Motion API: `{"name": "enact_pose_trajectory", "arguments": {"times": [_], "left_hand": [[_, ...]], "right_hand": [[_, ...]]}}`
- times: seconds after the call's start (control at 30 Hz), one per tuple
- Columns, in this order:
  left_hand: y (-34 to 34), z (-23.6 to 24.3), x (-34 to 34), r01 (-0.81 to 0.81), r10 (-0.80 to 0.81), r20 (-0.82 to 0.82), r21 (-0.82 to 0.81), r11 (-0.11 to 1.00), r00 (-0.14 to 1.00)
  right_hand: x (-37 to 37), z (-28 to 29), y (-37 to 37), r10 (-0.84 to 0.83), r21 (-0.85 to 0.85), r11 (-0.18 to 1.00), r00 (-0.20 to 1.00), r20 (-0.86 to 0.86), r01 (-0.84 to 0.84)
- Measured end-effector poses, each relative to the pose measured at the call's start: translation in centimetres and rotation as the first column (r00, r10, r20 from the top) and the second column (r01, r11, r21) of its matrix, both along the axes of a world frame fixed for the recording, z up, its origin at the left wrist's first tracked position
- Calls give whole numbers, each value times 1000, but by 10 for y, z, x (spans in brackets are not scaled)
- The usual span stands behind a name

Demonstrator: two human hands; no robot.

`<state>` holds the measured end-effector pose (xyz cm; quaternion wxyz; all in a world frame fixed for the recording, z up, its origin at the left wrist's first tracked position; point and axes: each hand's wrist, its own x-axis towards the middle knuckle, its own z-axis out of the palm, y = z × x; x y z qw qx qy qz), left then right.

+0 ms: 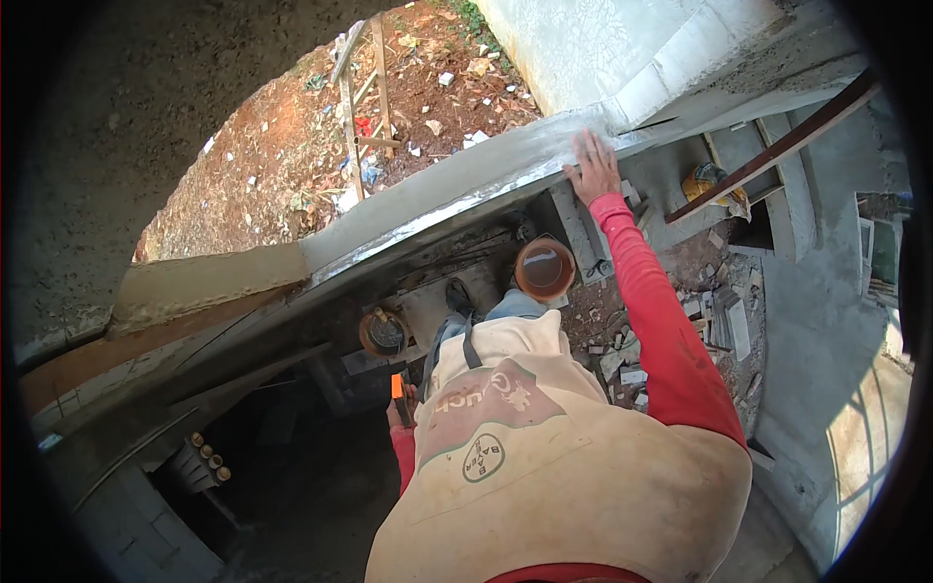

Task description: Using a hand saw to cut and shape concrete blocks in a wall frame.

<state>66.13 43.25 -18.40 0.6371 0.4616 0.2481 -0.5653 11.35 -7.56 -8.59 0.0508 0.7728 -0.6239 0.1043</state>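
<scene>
My right hand [595, 171] lies on the smooth grey plastered window ledge [466, 194], its fingers stretched out and a little apart. A wet, shiny strip runs along the ledge's near edge, beside the hand. Low at my left side, my left hand [399, 412] is closed on a narrow orange-and-black tool [398, 393]; its exact kind cannot be made out. My body hides part of that hand and forearm.
Below the ledge stand a brown bucket [545, 268] of murky liquid and a smaller bucket [384, 332]. Rubble [622, 360] covers the floor at right. A slanting wooden pole [777, 146] crosses the upper right. Outside, a wooden frame [364, 97] stands on littered red soil.
</scene>
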Motion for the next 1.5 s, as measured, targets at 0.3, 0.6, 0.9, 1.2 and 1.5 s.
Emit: {"name": "enact_pose_trajectory", "arguments": {"times": [0.3, 0.6, 0.9, 1.2, 1.5], "left_hand": [[-26, -1, -9, 222, -243, 152, 146, 964, 958], [21, -13, -16, 345, -445, 280, 341, 874, 850], [32, -10, -31, 341, -459, 264, 391, 855, 848], [-8, 17, -48, 356, -485, 248, 425, 832, 839], [-66, 82, -69, 157, -240, 191, 368, 916, 952]], "right_hand": [[-18, -6, -55, -20, 106, 994, 996, 90, 10], [-27, -17, -57, -167, -98, 979, 981, 103, 177], [10, -9, 14, -41, -132, 989, 973, 227, 73], [78, 9, 34, -46, -66, 996, 968, 247, 64], [-27, 3, 28, -185, 44, 981, 981, -64, 188]]}}
